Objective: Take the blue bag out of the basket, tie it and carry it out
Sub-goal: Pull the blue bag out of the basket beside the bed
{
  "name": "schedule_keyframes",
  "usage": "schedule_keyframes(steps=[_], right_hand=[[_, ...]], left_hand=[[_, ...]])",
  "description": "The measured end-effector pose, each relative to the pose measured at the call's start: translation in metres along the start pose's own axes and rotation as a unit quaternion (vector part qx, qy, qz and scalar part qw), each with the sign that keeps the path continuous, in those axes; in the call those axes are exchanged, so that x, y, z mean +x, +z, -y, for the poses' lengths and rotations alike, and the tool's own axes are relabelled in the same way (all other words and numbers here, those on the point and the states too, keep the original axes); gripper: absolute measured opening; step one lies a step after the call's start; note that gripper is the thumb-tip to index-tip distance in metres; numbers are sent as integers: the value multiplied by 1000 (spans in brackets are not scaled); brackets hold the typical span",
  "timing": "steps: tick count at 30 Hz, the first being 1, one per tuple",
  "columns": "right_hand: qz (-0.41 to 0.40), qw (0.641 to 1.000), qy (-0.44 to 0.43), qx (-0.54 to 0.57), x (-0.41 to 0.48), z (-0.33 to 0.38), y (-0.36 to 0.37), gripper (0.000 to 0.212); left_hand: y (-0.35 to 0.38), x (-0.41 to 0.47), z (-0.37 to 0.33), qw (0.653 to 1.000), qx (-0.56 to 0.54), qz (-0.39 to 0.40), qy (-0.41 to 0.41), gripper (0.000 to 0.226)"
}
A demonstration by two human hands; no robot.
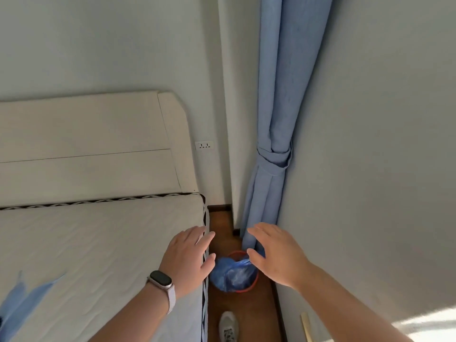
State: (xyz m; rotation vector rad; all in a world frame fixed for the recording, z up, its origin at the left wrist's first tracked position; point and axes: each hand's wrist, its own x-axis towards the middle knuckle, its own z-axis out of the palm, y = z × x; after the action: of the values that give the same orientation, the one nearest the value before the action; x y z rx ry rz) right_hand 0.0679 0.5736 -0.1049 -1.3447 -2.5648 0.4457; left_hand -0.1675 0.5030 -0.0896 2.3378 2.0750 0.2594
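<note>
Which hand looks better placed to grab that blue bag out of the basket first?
Probably the right hand: its fingers appear to overlap the bunched top of the blue bag in the red basket. The left hand hangs open at the mattress edge, beside the basket.

blue bag (232, 274) | crumpled, lining red basket (255, 280) (rim showing) | on floor beside bed

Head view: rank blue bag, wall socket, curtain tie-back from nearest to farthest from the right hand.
1. Blue bag: in the red basket on the floor, right beneath the right hand.
2. Curtain tie-back: above the hand, round the blue curtain.
3. Wall socket: up and left, beside the headboard.
</note>
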Motion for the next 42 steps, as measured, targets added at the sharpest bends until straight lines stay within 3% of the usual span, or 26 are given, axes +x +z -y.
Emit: schedule_keyframes(steps=[8,17,23,32,36,39,42], right_hand=[[12,995,78,56,93,-31,39,56],[63,993,98,0,175,-97,89,44],[142,973,180,30,174,-142,149,43],[220,953,204,34,183,-212,288,45],[200,936,285,42,189,-250,360,45],[152,899,401,85,189,-274,408,33],[124,871,460,116,189,-295,455,25]], left_hand=[[56,101,62,998,-25,62,7,50],[164,186,112,986,-89,136,45,53],[243,202,104,966,-140,214,20,51],[389,190,93,935,-143,324,2,53],[461,187,89,929,-137,343,25,54],[512,181,86,928,-90,349,94,59],[556,178,85,927,-64,351,115,65]])
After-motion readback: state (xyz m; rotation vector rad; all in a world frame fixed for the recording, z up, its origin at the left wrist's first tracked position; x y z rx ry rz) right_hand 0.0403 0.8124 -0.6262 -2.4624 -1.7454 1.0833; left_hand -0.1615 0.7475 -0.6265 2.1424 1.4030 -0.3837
